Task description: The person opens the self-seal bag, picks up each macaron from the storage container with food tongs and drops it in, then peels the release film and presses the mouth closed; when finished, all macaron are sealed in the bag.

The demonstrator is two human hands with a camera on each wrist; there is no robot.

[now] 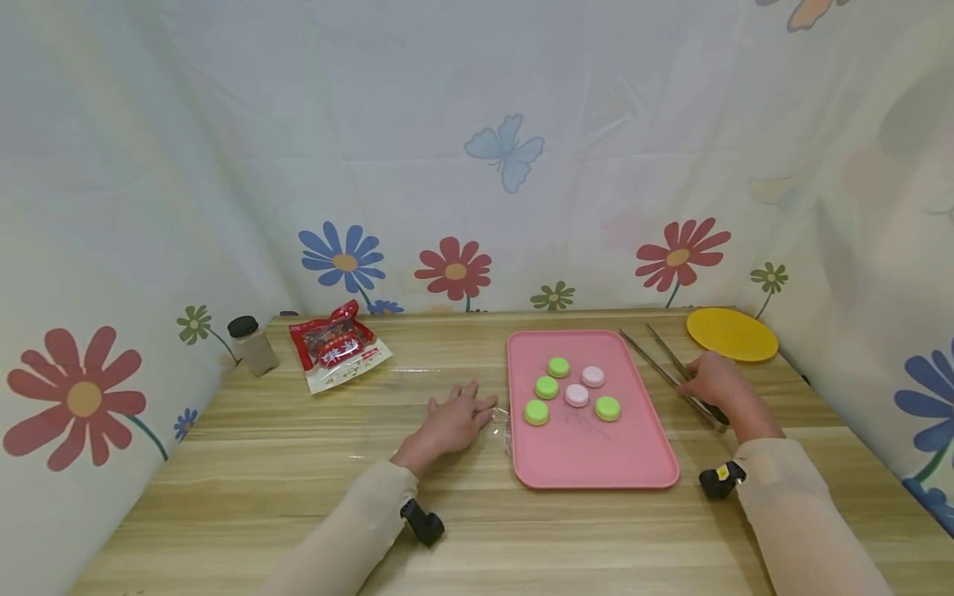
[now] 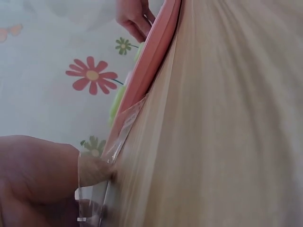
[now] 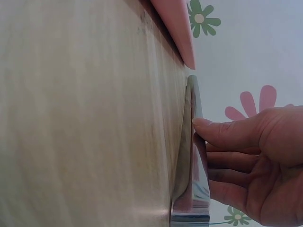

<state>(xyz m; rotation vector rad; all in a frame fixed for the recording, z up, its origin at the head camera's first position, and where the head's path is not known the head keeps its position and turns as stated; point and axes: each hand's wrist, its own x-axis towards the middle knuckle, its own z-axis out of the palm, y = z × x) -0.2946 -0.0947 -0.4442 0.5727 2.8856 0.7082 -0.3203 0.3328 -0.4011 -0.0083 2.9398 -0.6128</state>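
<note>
My right hand (image 1: 719, 387) is at the metal tongs (image 1: 659, 360), which lie on the table beside the pink tray (image 1: 596, 463) with their arms spread apart. In the right wrist view the thumb presses one edge of the tongs, and the other fingers curl behind it. My left hand (image 1: 453, 420) rests with fingers spread on clear plastic film (image 2: 128, 124), left of the tray. The film reaches the tray's left edge and covers the thumb in the left wrist view. Several green macarons (image 1: 558, 367) and two pale pink macarons (image 1: 577, 396) sit on the tray.
A yellow plate (image 1: 734, 335) lies at the back right, beyond the tongs. At the back left are a red and white snack packet (image 1: 337, 346) and a jar with a black lid (image 1: 253, 346). A flower-printed curtain (image 1: 447, 165) surrounds the wooden table (image 1: 246, 472).
</note>
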